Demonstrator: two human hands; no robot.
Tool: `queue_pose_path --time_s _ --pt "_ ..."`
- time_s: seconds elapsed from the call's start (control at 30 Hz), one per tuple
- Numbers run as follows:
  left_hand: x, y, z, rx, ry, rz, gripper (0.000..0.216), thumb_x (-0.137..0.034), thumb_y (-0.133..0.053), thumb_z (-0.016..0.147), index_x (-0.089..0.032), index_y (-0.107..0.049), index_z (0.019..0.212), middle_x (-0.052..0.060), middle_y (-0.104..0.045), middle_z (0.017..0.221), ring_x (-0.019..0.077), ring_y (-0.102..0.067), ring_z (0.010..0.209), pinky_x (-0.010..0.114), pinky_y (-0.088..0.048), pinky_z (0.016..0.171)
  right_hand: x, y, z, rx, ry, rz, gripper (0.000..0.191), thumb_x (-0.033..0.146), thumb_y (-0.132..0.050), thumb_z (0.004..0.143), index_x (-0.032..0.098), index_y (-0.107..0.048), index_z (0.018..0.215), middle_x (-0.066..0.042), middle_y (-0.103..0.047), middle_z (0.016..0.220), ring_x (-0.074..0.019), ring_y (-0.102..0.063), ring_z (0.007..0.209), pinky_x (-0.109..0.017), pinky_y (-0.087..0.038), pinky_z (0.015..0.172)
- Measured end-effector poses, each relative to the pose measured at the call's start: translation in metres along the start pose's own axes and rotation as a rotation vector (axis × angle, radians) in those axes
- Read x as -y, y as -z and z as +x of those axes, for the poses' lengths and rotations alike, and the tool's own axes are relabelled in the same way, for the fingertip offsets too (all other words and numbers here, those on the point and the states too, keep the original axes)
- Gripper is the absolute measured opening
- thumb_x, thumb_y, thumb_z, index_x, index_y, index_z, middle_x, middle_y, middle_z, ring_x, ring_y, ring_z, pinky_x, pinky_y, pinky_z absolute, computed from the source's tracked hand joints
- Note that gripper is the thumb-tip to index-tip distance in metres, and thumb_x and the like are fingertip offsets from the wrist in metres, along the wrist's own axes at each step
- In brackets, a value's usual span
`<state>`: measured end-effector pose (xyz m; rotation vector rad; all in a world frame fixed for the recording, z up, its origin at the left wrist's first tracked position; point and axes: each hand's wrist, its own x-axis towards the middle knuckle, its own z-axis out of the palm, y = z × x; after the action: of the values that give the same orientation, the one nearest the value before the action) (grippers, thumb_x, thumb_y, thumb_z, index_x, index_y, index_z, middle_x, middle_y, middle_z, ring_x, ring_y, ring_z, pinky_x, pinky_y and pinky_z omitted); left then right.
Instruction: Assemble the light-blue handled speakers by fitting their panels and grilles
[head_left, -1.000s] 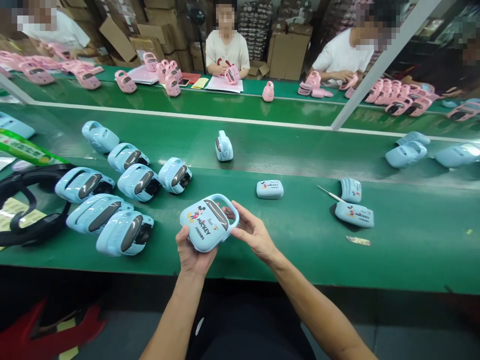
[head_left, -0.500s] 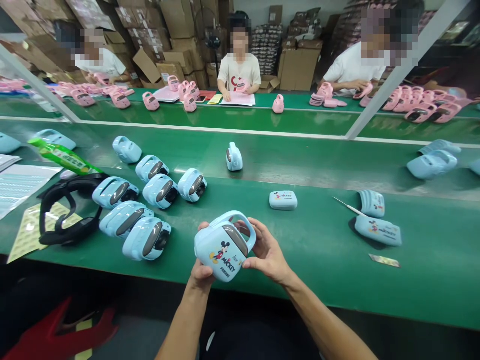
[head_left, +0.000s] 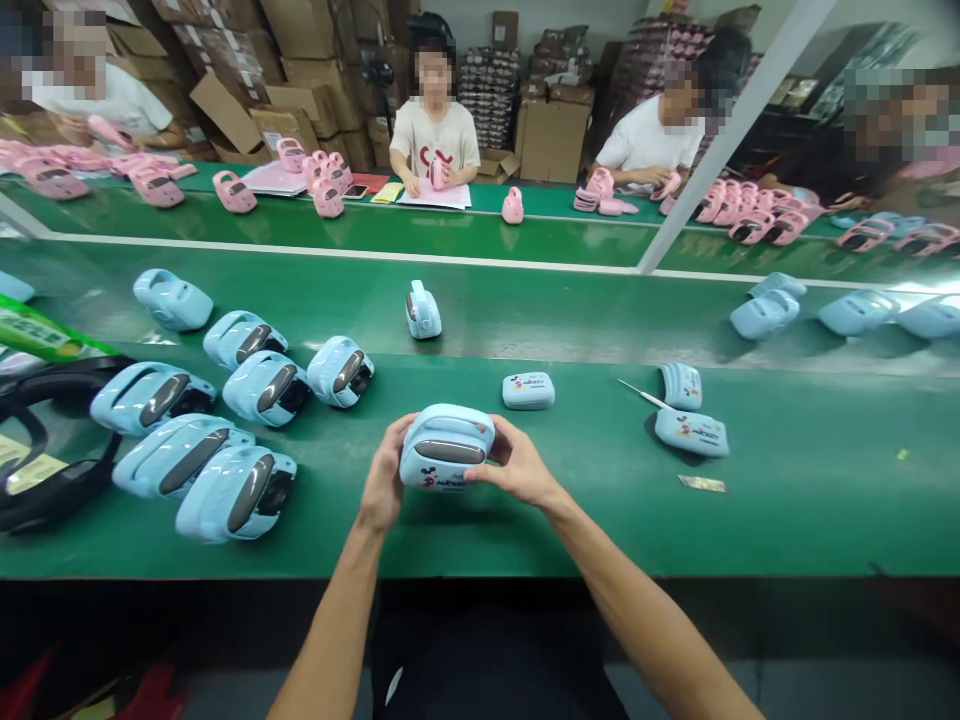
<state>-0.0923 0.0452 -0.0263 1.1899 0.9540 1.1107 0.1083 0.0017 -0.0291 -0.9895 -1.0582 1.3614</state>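
Note:
Between my two hands is a light blue plastic case [head_left: 448, 425] with a loop handle, a dark grey oval panel and a Mickey print on its side. It is held just over the front of the green bench, its top turned toward me. My left hand [head_left: 385, 475] grips the left end, fingers partly behind it. My right hand [head_left: 517, 462] holds the right end, the thumb on the printed front. Beyond the right hand lies a small printed blue shell piece [head_left: 529, 391]. Further right, a thin pointed tool [head_left: 640, 393] rests against another printed blue piece [head_left: 691, 433].
Several like blue cases [head_left: 238, 492] stand at left, beside a black headset-like band [head_left: 67, 490] and a green packet [head_left: 45, 335]. One blue case [head_left: 424, 310] stands farther back. A white rail [head_left: 337, 250] crosses the bench; people handle pink cases [head_left: 513, 206] beyond it.
The case in my hands has turned from showing its printed side to showing its top, and is lower toward the bench. My view has shifted right.

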Motion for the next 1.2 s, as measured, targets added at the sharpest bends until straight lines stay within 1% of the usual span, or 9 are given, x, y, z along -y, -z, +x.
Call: queue_pose_path --time_s 0.1,0.27,0.4,0.5,0.6,0.7,0.9,1.0,1.2 --pt "0.018 -0.015 0.016 -0.179 -0.109 0.314 0.065 -0.071 -0.037 0.092 -0.017 -0.07 0.105 0.012 -0.074 0.101 0.0301 -0.068 0.099 0.038 -0.05 0.089 -0.013 0.011 0.012 -0.012 0.033 -0.161 0.07 0.04 -0.092 0.059 0.02 -0.06 0.118 -0.003 -0.07 0.104 -0.0209 -0.067 0.099 -0.036 -0.052 0.095" --pt "0.028 -0.018 0.023 -0.197 -0.128 0.495 0.049 -0.053 -0.037 0.097 -0.02 -0.074 0.097 0.008 -0.074 0.087 0.0263 -0.066 0.086 0.034 -0.048 0.081 -0.033 0.015 0.02 -0.004 0.061 -0.213 0.071 0.045 -0.086 0.065 0.019 -0.057 0.124 -0.006 -0.068 0.115 -0.0216 -0.064 0.108 -0.035 -0.05 0.098" --pt "0.023 -0.016 0.026 -0.253 -0.118 0.583 0.05 -0.043 -0.028 0.099 -0.021 -0.073 0.102 0.009 -0.076 0.095 0.0272 -0.067 0.091 0.035 -0.048 0.083 -0.032 0.002 0.023 -0.063 0.111 -0.28 0.062 0.055 -0.074 0.077 0.019 -0.057 0.125 -0.006 -0.069 0.117 -0.0226 -0.063 0.108 -0.033 -0.049 0.096" --pt "0.024 -0.019 0.027 -0.322 -0.089 0.628 0.055 -0.044 -0.024 0.1 -0.02 -0.073 0.096 0.012 -0.076 0.09 0.029 -0.068 0.09 0.037 -0.049 0.084 -0.028 -0.015 0.03 -0.272 0.133 -0.411 0.046 0.06 -0.047 0.094 0.019 -0.064 0.104 -0.004 -0.069 0.094 -0.0212 -0.062 0.089 -0.03 -0.048 0.081" --pt "0.028 -0.021 0.024 -0.372 -0.069 0.649 0.058 -0.049 -0.021 0.1 -0.021 -0.072 0.092 0.012 -0.076 0.087 0.0293 -0.069 0.088 0.037 -0.049 0.081 -0.03 -0.028 0.038 -0.459 0.142 -0.595 0.055 0.062 -0.029 0.098 0.021 -0.057 0.075 0.0 -0.055 0.064 -0.0184 -0.05 0.065 -0.028 -0.039 0.064" --pt "0.033 -0.022 0.023 -0.415 -0.048 0.658 0.059 -0.051 -0.022 0.1 -0.021 -0.071 0.088 0.012 -0.074 0.081 0.0291 -0.069 0.084 0.036 -0.048 0.077 -0.033 -0.033 0.043 -0.504 0.164 -0.683 0.056 0.062 -0.024 0.099 0.023 -0.049 0.067 0.001 -0.046 0.057 -0.0173 -0.042 0.058 -0.028 -0.033 0.059" --pt "0.034 -0.026 0.032 -0.497 -0.013 0.664 0.06 -0.051 -0.021 0.099 -0.02 -0.071 0.084 0.016 -0.075 0.082 0.0329 -0.069 0.088 0.039 -0.047 0.079 -0.035 -0.034 0.053 -0.542 0.169 -0.725 0.058 0.061 -0.022 0.101 0.023 -0.051 0.068 0.0 -0.049 0.059 -0.0171 -0.043 0.057 -0.029 -0.032 0.06" --pt "0.032 -0.026 0.035 -0.501 0.006 0.642 0.061 -0.052 -0.023 0.098 -0.019 -0.072 0.082 0.018 -0.076 0.085 0.0349 -0.069 0.091 0.041 -0.048 0.081 -0.035 -0.028 0.059 -0.5 0.147 -0.672 0.062 0.067 -0.022 0.099 0.023 -0.052 0.068 -0.001 -0.051 0.06 -0.018 -0.046 0.06 -0.029 -0.036 0.063" --pt "0.032 -0.019 0.04 -0.498 0.053 0.555 0.068 -0.058 -0.023 0.098 -0.018 -0.078 0.088 0.017 -0.079 0.093 0.0344 -0.071 0.099 0.042 -0.05 0.089 -0.028 0.0 0.066 -0.136 0.067 -0.214 0.066 0.073 -0.032 0.096 0.02 -0.069 0.098 -0.006 -0.071 0.094 -0.0215 -0.065 0.09 -0.032 -0.049 0.085"
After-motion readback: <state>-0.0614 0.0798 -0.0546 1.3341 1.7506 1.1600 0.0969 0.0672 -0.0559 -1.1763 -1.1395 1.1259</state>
